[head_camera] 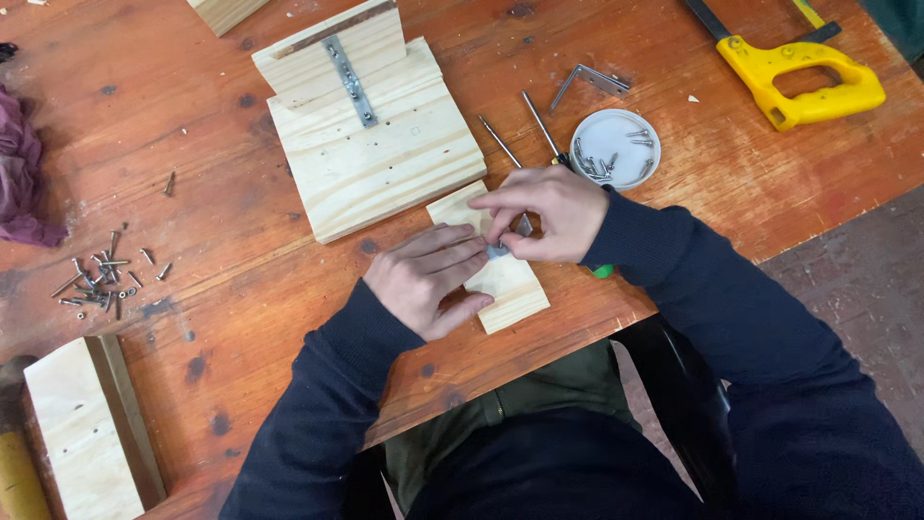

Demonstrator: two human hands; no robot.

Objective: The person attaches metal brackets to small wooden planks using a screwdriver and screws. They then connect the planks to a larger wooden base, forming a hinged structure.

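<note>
A small pale wooden board (510,289) lies near the table's front edge. My left hand (428,276) rests flat on it, fingers stretched out, pressing it down. My right hand (544,212) is beside it, fingertips pinched on a small grey metal bracket (499,248) that sits on the board. Both hands meet over the bracket. Most of the bracket is hidden by my fingers.
A larger wooden assembly (371,144) with a metal strip stands behind the board. A white lid (616,146) holds screws, with two screwdrivers (539,123) and an angle bracket (589,81) beside it. A yellow-handled saw (799,72) lies far right, loose screws (101,279) at left, wood block (82,429) lower left.
</note>
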